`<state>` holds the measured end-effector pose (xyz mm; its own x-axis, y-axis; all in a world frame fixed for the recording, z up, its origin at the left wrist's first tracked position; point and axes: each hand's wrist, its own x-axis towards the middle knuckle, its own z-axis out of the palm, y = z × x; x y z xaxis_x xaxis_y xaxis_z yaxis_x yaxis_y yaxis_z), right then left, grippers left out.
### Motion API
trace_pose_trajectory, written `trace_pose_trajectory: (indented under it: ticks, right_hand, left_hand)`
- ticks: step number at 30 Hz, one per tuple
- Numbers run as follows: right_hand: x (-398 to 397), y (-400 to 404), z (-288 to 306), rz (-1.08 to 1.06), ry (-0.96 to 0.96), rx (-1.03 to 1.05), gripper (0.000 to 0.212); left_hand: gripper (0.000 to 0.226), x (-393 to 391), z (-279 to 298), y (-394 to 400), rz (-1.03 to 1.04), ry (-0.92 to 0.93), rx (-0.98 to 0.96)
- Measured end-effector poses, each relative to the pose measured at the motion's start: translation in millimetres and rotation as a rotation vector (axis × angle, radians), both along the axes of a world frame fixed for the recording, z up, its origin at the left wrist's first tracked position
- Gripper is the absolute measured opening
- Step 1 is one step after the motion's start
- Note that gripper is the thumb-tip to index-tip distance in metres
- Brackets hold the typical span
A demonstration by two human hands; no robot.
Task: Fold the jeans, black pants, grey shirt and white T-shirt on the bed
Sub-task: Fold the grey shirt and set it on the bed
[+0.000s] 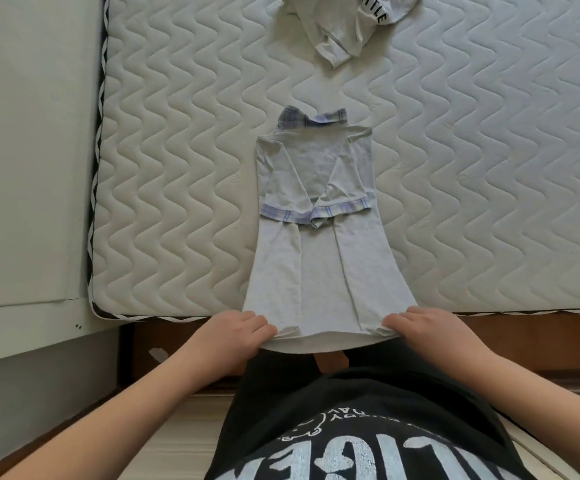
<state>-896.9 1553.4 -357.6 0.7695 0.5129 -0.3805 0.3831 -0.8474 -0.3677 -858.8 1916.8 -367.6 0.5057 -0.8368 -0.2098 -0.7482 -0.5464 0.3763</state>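
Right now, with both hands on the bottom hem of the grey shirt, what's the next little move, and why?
Probably lift the hem and carry it up toward the plaid collar, halving the grey shirt. Both sides and sleeves are already folded inward, so it lies as a narrow strip on the mattress, and the left hand and right hand each pinch a bottom corner. The white T-shirt is crumpled beyond.

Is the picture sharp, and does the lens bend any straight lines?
Head view: soft even daylight, no glare; the grey shirt with plaid cuffs is sharp; wide-angle distortion bows the quilted white mattress edge; the crumpled white T-shirt is cropped at the top.
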Motion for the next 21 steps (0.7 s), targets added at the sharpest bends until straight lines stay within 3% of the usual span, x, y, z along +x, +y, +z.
trace_pose_trajectory:
  ticks: [3, 7, 11, 14, 21]
  right_hand:
    - [13, 2, -1, -0.043, 0.076, -0.114, 0.032]
    - [56, 0, 4, -0.077, -0.056, -0.038, 0.034]
    - [118, 0, 17, -0.117, -0.190, 0.099, 0.026]
    - [168, -1, 25, -0.120, -0.179, 0.158, 0.021]
    - [267, -7, 16, -0.166, -0.129, 0.140, 0.022]
  left_hand:
    - [0.017, 15, 6, -1, 0.077, 0.005, -0.034]
    - [0.038, 64, 12, -7, 0.133, -0.020, -0.003]
    - [0.024, 128, 24, -13, 0.221, 0.058, -0.005]
    - [0.013, 179, 29, -16, 0.299, 0.128, 0.085]
    - [0.027, 282, 14, -23, 0.371, 0.218, 0.144]
